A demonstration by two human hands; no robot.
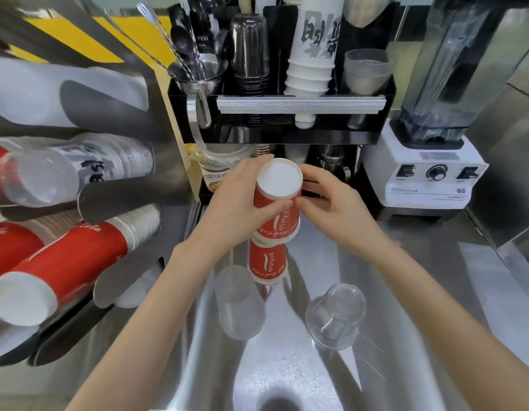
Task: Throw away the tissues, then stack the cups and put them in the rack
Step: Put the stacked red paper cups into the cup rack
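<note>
My left hand [236,200] grips an upside-down red paper cup [277,200] with a white bottom, held just over a second upside-down red cup [267,264] that stands on the steel counter [405,262]. The upper cup's rim overlaps the top of the lower one. My right hand [331,200] touches the upper cup's right side with its fingertips. Two clear plastic cups stand upside down nearer to me, one on the left [239,304] and one on the right [335,317]. The cup rack [109,200] on the left holds sleeves of red [64,271] and clear [73,170] cups lying on their sides. No tissues are in view.
A black organiser [287,129] at the back holds white paper cups, dark cups, a frosted cup and a metal jug of spoons. A white blender [426,176] stands at the back right. A jar sits behind my left hand.
</note>
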